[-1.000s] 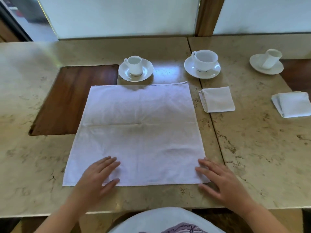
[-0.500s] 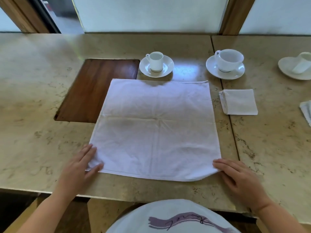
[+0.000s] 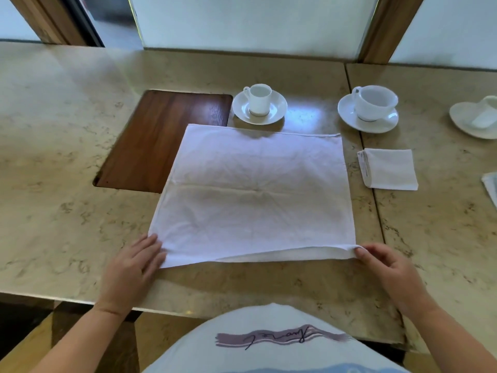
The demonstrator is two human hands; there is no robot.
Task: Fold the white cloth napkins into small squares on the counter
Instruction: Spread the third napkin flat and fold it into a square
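A large white cloth napkin (image 3: 255, 195) lies spread open on the beige stone counter (image 3: 53, 162), showing old fold creases. My left hand (image 3: 134, 267) grips its near left corner. My right hand (image 3: 384, 267) pinches the near right corner and has it raised a little, so the near edge curls up off the counter. A napkin folded into a small square (image 3: 388, 168) lies to the right of the open one. The edge of another folded napkin (image 3: 490, 185) shows at the right border.
A small white cup on a saucer (image 3: 259, 105) stands just beyond the napkin's far edge. A wider cup and saucer (image 3: 369, 107) sits to its right, a third saucer with a tipped cup (image 3: 476, 119) at far right. A dark wood inset (image 3: 164, 138) lies left.
Both hands slid outward to the napkin's near corners and took hold of them. The near edge now lifts off the counter on the right side. The camera view shifted left.
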